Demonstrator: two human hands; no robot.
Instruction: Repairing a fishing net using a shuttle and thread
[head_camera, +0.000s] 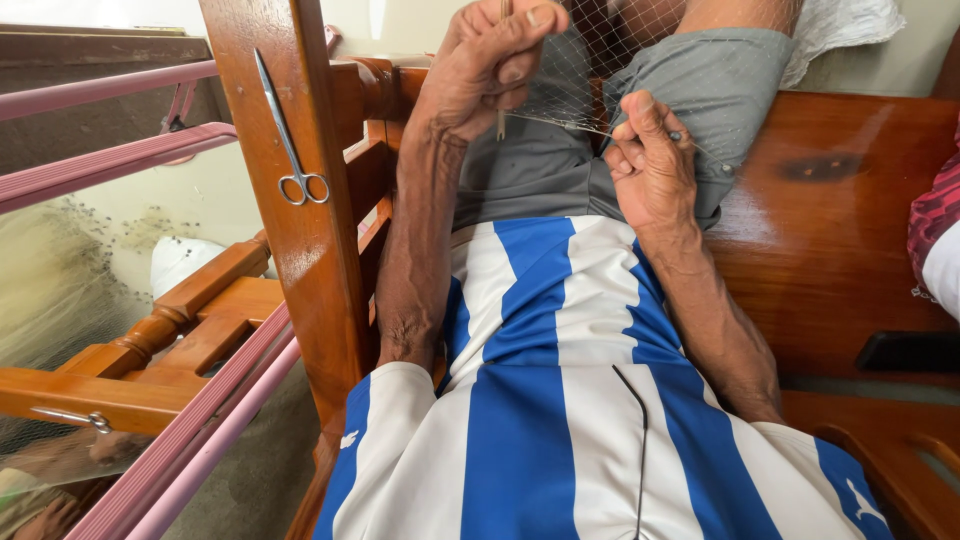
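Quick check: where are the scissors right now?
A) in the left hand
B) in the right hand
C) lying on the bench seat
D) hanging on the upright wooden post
D: the scissors hang on the wooden post, apart from both hands, which work the net.

A shirt (560, 400) in broad vertical blue and white stripes fills the lower centre, above it grey shorts (560, 160). Toward 12 o'clock, a pale, near-colourless net (575, 75) of fine diamond mesh spreads between the left hand (490, 65) and the right hand (655, 165). At 10 o'clock, silver scissors (290, 140) hang on a glossy reddish-brown wooden post (310, 280). Dusty pink bars (110, 165) cross at 9 o'clock and slant toward 7 o'clock. The seat board (830, 210), at 3 o'clock, shows the same polished red-brown with a dark knot. A white cloth (850, 25) sits at 1 o'clock; red patterned fabric (935, 215) edges the frame at 3 o'clock.
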